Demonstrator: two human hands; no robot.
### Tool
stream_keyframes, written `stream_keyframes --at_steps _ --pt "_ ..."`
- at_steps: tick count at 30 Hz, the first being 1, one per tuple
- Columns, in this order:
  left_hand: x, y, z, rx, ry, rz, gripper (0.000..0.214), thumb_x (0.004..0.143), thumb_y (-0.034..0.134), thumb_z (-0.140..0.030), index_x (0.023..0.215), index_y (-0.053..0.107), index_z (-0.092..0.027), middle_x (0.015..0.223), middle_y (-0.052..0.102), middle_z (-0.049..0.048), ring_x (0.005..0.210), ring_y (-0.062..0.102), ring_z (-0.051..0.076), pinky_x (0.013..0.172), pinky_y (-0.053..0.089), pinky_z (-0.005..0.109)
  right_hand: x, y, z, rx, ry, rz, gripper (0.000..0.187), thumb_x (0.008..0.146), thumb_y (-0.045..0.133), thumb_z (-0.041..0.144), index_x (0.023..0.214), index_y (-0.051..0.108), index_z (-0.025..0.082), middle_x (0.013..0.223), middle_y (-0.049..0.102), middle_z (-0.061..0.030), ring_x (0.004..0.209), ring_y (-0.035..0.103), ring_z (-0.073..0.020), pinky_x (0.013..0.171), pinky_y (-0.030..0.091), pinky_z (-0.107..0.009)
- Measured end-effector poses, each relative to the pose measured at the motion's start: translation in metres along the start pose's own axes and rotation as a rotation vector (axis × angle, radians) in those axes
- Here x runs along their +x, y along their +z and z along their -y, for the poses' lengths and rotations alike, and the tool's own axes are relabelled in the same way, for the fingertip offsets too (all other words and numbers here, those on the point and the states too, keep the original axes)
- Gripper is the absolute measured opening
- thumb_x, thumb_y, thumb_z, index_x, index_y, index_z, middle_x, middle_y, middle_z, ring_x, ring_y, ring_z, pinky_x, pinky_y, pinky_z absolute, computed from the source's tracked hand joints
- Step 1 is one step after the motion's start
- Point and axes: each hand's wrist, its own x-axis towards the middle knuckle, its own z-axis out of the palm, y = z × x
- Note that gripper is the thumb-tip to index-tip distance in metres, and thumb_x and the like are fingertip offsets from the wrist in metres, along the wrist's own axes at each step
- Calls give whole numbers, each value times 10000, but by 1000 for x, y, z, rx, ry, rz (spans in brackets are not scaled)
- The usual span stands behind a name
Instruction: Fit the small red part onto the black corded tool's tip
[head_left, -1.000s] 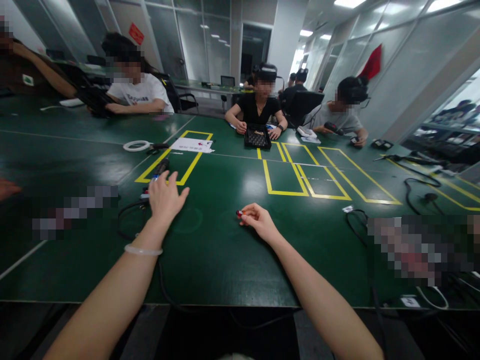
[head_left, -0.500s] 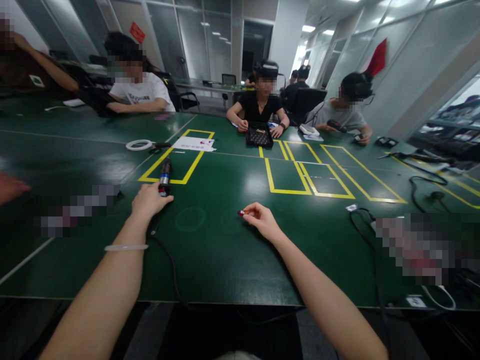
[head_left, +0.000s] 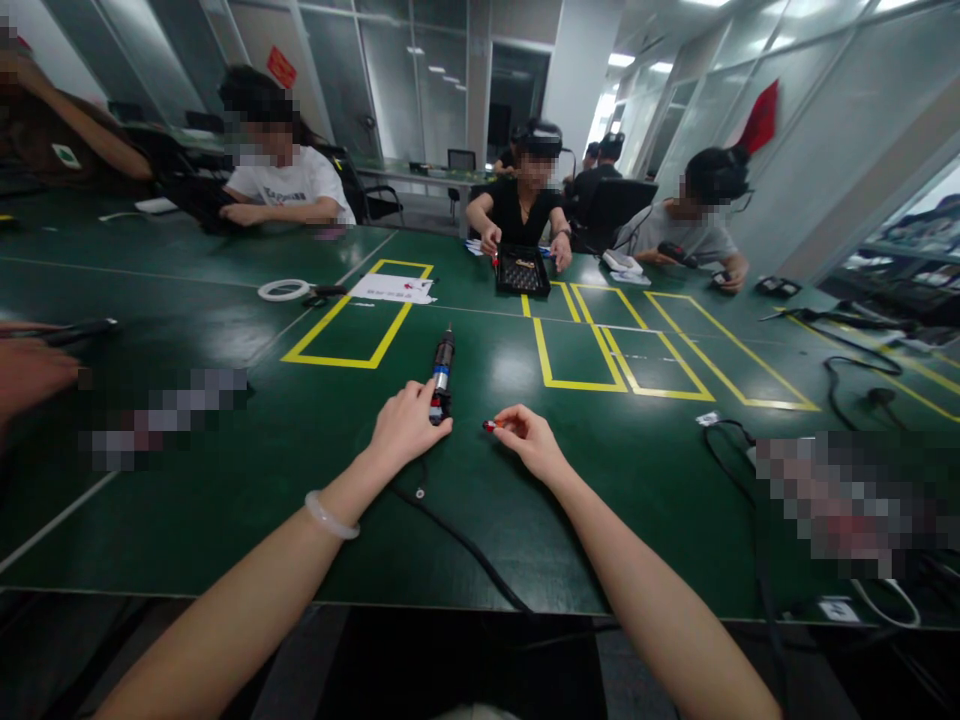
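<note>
My left hand [head_left: 405, 422], with a pale bangle on its wrist, is closed around the back part of an electric screwdriver [head_left: 442, 362]. The tool is dark with a blue and silver band, and its thin tip points away from me. A black cord [head_left: 480, 560] trails from under this hand over the table's near edge. To the right, my right hand [head_left: 531, 440] pinches a small red and orange piece [head_left: 490, 426], too small to name. The two hands are a short way apart over the green table [head_left: 570, 540].
Yellow tape outlines [head_left: 577, 384] mark the tabletop. Beyond are a white paper sheet [head_left: 394, 290], a white ring [head_left: 283, 290] and a black tray [head_left: 523, 270] before a person in black. At right lie black cables [head_left: 829, 385]. Another person's hand [head_left: 34, 370] is at the left edge.
My left hand has moved right with the electric screwdriver, close to my right hand, and the cord has followed. My right hand stays nearly in place with the small red and orange piece.
</note>
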Motion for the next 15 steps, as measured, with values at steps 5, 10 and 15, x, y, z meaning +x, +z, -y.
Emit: stream_keyframes --at_steps 5,10,15 --pt "-16 1 -39 -40 172 -32 601 791 587 -464 1310 468 -186 1075 564 116 962 582 271 834 441 370 1 -3 -1 15 -3 -25 226 761 658 311 928 567 190 770 571 13 599 470 -110 569 391 -247" --pt "-23 6 -50 -115 252 -36 622 804 576 -433 1356 425 -189 1097 559 120 1001 567 280 879 425 390 0 -5 2 -54 -23 34 134 749 627 254 832 542 193 668 506 44 559 427 -103 549 356 -241" --pt "-23 10 -49 -147 262 -47 621 813 567 -435 1368 418 -200 1112 560 115 1026 558 276 927 401 402 -1 -4 2 -120 -77 61 108 756 593 222 850 548 195 675 510 44 579 441 -110 569 368 -241"
